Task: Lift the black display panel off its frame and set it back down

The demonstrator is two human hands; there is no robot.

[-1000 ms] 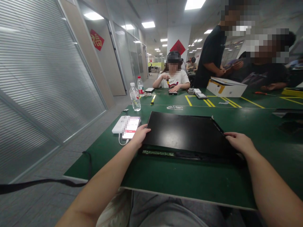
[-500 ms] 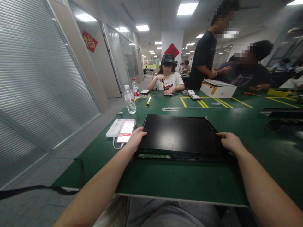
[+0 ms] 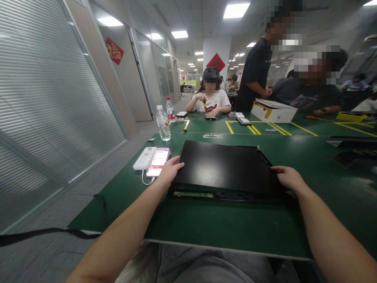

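A flat black panel (image 3: pixel 224 167) lies in front of me on the green table (image 3: pixel 212 220), with a thin strip of circuit board (image 3: pixel 193 194) showing along its near edge. My left hand (image 3: pixel 170 171) grips the panel's left edge, thumb on top. At the right edge my right hand (image 3: pixel 288 177) holds the panel the same way, fingers curled round the side.
A phone (image 3: pixel 158 161) and a white power bank (image 3: pixel 142 158) lie left of the panel. Two water bottles (image 3: pixel 163 124) stand further back. A person sits across the table (image 3: pixel 211 100); two more people are at the right behind a white box (image 3: pixel 273 111). A black strap (image 3: pixel 53 234) hangs off the left.
Both hands stay on the panel's edges. The view has swung slightly; the panel has hardly moved.
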